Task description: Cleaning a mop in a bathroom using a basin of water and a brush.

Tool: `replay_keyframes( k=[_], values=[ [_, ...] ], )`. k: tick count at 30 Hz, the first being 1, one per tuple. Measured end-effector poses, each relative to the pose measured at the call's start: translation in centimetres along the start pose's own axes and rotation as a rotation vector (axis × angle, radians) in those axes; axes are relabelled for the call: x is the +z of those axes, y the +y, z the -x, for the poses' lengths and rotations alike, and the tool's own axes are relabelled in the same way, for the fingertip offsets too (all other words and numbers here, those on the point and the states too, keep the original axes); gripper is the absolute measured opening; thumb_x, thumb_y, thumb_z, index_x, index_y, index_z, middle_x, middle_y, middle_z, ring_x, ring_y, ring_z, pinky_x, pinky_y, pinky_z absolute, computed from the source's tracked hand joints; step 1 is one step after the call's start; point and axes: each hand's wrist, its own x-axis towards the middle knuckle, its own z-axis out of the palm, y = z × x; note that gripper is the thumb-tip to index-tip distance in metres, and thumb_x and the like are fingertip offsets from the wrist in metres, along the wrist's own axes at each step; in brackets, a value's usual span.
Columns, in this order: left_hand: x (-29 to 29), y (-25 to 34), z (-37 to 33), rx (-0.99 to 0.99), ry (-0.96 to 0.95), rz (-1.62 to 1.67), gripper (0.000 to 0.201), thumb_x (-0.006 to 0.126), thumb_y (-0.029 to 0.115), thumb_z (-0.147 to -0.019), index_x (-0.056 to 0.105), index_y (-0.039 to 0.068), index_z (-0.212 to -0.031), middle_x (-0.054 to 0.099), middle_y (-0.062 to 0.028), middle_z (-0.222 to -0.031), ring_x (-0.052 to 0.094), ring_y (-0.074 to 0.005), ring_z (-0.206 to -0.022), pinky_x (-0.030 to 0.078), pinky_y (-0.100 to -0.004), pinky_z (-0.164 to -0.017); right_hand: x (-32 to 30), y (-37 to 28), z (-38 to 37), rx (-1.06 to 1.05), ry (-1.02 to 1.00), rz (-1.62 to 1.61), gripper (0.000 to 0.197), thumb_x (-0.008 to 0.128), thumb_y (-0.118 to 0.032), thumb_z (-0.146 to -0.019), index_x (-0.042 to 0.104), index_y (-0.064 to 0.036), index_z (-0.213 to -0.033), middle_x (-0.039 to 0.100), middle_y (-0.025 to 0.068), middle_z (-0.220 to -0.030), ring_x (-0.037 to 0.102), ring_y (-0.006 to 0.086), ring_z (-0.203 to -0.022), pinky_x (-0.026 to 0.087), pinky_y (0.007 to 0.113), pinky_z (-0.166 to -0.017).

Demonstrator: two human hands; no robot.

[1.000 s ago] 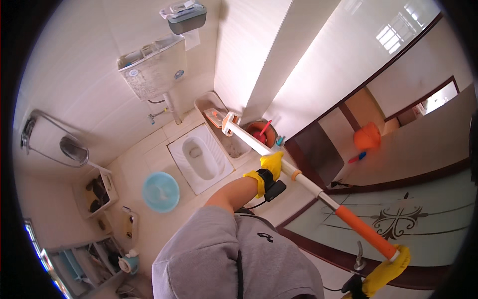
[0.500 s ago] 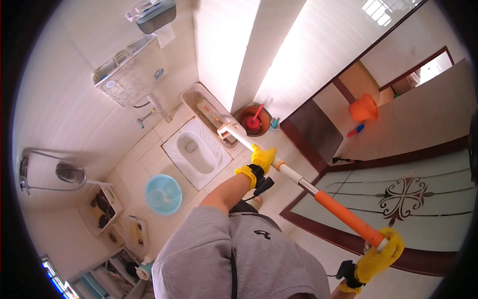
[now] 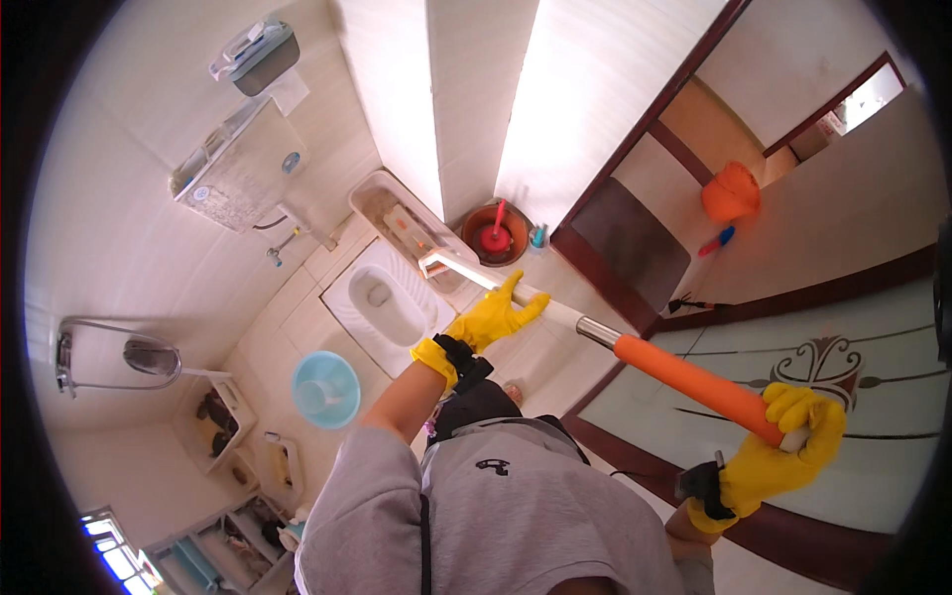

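Note:
A long-handled mop [image 3: 684, 377] slants across the view, with an orange grip, a metal section and a white shaft. My right hand [image 3: 788, 441], in a yellow glove, is closed around the end of the orange grip. My left hand [image 3: 493, 315], also gloved in yellow, holds the white shaft loosely, thumb and forefinger spread about it. Beyond it, the mop's white forked bracket [image 3: 441, 260] reaches the edge of an oblong trough [image 3: 362, 190]. Inside the trough lies a pale piece with orange parts; its link to the mop is unclear.
A squat toilet [image 3: 397, 309] is set in the floor beside the trough. Nearby stand a brown bucket [image 3: 466, 223] with a red plunger [image 3: 496, 233] and a light-blue basin [image 3: 327, 389]. An orange bucket [image 3: 731, 193] stands by the doorway; a glass-panelled door [image 3: 684, 421] lies at right.
The grip end of the mop and my right hand have moved up and to the right. My left hand has shifted left, its grasp looser. The view has turned slightly.

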Motion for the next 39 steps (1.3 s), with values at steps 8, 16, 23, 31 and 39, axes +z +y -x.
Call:
replay_keyframes(
  k=[8, 16, 23, 31, 39],
  values=[
    [-0.7, 0.9, -0.3, 0.250, 0.293, -0.632, 0.071, 0.077, 0.056, -0.077, 0.062, 0.004, -0.124, 0.063, -0.0280, -0.111, 0.060, -0.0443, -0.107, 0.048, -0.0492, -0.092, 1.1, 2.3, -1.3, 0.038, 0.023, 0.041, 0.033, 0.042, -0.025, -0.104, 0.043, -0.0036, -0.079, 0.049, 0.0076, -0.056, 0.048, 0.0189, -0.048, 0.049, 0.037, -0.053],
    [-0.2, 0.9, -1.3, 0.413, 0.258, -0.471, 0.054, 0.089, 0.031, -0.064, 0.068, 0.012, -0.111, 0.067, -0.0131, -0.107, 0.062, -0.0365, -0.107, 0.051, -0.0454, -0.090, 1.9, 1.1, -2.0, -0.107, -0.145, 0.189, 0.029, 0.046, -0.021, -0.100, 0.043, -0.0025, -0.078, 0.051, 0.0070, -0.054, 0.050, 0.0201, -0.042, 0.052, 0.037, -0.048],
    [-0.7, -2.2, -3.0, 0.412, 0.300, -0.376, 0.041, 0.087, 0.024, -0.066, 0.067, 0.011, -0.099, 0.064, -0.0127, -0.097, 0.061, -0.0395, -0.093, 0.050, -0.0470, -0.081, 1.7, 4.3, -3.3, -0.032, -0.626, -0.476, 0.026, 0.051, -0.021, -0.097, 0.046, -0.0071, -0.076, 0.049, 0.0049, -0.053, 0.049, 0.0202, -0.042, 0.050, 0.035, -0.047],
    [2.3, 2.6, 0.0, 0.471, 0.318, -0.269, 0.041, 0.086, 0.024, -0.072, 0.066, 0.010, -0.104, 0.066, -0.0113, -0.099, 0.064, -0.0366, -0.094, 0.051, -0.0438, -0.082, -0.4, 3.6, -3.1, -0.015, -0.426, -0.462, 0.023, 0.045, -0.017, -0.101, 0.042, -0.0076, -0.080, 0.041, 0.0031, -0.061, 0.038, 0.0160, -0.046, 0.038, 0.029, -0.043],
    [2.9, 0.8, -2.1, 0.502, 0.486, -0.358, 0.016, 0.077, 0.019, -0.078, 0.067, 0.010, -0.087, 0.064, -0.0125, -0.085, 0.062, -0.0387, -0.083, 0.049, -0.0449, -0.073, -0.9, 3.0, -1.2, 0.110, -0.289, 0.056, 0.022, 0.050, -0.022, -0.099, 0.043, -0.0137, -0.080, 0.049, -0.0007, -0.067, 0.055, 0.0190, -0.061, 0.053, 0.039, -0.064]
  ],
)
